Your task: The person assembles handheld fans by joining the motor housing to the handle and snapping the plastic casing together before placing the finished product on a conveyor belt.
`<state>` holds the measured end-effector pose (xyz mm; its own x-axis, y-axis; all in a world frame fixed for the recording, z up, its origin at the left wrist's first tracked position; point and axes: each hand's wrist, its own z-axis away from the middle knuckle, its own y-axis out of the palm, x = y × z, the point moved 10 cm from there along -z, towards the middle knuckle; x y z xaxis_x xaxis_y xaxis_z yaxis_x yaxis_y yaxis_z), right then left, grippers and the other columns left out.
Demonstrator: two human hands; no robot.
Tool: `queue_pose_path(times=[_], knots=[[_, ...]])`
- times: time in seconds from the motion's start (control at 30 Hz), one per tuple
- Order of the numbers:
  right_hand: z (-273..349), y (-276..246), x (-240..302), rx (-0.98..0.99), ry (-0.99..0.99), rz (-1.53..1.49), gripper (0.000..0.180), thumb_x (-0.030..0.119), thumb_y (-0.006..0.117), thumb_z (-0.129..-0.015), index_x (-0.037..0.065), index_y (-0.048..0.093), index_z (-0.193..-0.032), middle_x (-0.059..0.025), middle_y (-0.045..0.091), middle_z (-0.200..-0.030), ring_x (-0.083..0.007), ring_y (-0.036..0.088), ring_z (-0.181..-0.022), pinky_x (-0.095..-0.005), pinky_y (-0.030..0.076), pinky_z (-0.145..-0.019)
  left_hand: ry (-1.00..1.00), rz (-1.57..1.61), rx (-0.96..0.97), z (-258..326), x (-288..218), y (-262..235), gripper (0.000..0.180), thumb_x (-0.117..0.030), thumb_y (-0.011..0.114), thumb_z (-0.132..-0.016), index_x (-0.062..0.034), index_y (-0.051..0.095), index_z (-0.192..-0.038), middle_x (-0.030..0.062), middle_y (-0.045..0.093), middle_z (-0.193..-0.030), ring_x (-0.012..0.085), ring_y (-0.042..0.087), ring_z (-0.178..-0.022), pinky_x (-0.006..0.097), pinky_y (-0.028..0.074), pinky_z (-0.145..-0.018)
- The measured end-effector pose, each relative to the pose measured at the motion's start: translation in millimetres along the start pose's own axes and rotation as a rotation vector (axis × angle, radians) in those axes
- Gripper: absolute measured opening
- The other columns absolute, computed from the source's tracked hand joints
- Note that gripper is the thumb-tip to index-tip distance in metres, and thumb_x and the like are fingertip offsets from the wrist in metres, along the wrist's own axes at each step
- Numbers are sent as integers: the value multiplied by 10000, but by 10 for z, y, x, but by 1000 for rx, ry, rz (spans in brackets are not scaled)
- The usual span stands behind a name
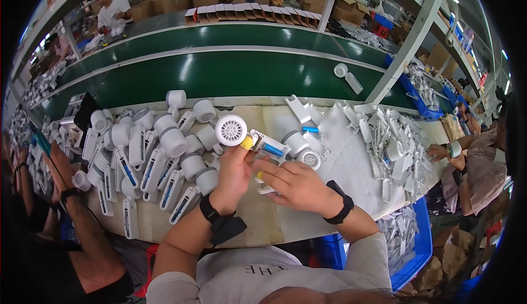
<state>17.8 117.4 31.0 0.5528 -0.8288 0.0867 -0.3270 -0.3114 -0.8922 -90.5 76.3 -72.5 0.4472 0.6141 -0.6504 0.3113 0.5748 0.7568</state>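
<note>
My left hand [233,175] is closed around a small white handheld fan [231,130], whose round grille head points up. The fan's handle lies opened, with a blue battery cell [273,150] inside. Close beside it, my right hand [299,186] is closed, its fingers bent around a white plastic piece [267,189] that is partly hidden; it looks like a handle cover. Yellow covers wrap some fingertips. Just beyond my right hand lie more fan heads [310,159] and a loose blue cell [310,130].
Many fans with slim handles [170,134] are piled to the left. White handle shells [384,139] heap up on the right, above a blue bin [420,238]. A green conveyor belt [230,73] runs behind the table, carrying one fan [348,78]. Co-workers' hands [447,156] reach in at both sides.
</note>
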Motion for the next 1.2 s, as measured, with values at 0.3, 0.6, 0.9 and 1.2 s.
queue_pose_path(times=[0.3, 0.6, 0.9, 1.2], knots=[[-136, 135, -29, 86, -59, 120, 558, 162, 716, -566, 73, 533, -1086, -45, 475, -1278, -181, 531, -781, -306, 444, -668, 7, -23, -13, 29, -18, 22, 258, -192, 495, -911, -51, 514, -1127, 54, 582, -1058, 144, 566, -937, 286, 463, -791], [-26, 72, -86, 6, -37, 193, 530, 147, 704, -587, 60, 531, -1081, -62, 482, -1271, -189, 535, -773, -310, 442, -681, -1, 2, 19, 73, 12, 70, 243, -207, 505, -908, -90, 504, -1122, 34, 565, -1101, 148, 543, -1019, 325, 461, -813], [-63, -178, -461, -287, 321, -123, 539, 97, 725, -641, 22, 517, -1132, -162, 564, -1138, -324, 584, -906, -372, 477, -762, 69, 52, -8, 33, 10, 61, 221, -170, 540, -884, -85, 537, -1088, 23, 579, -1057, 123, 564, -944, 303, 482, -763], [-299, -116, -236, -356, 250, -29, 549, 58, 706, -639, 9, 505, -1148, -183, 558, -1137, -339, 573, -977, -377, 483, -803, 136, 111, -45, 92, -6, -21, 226, -143, 545, -878, -72, 535, -1092, 15, 589, -1000, 107, 571, -846, 250, 465, -705]])
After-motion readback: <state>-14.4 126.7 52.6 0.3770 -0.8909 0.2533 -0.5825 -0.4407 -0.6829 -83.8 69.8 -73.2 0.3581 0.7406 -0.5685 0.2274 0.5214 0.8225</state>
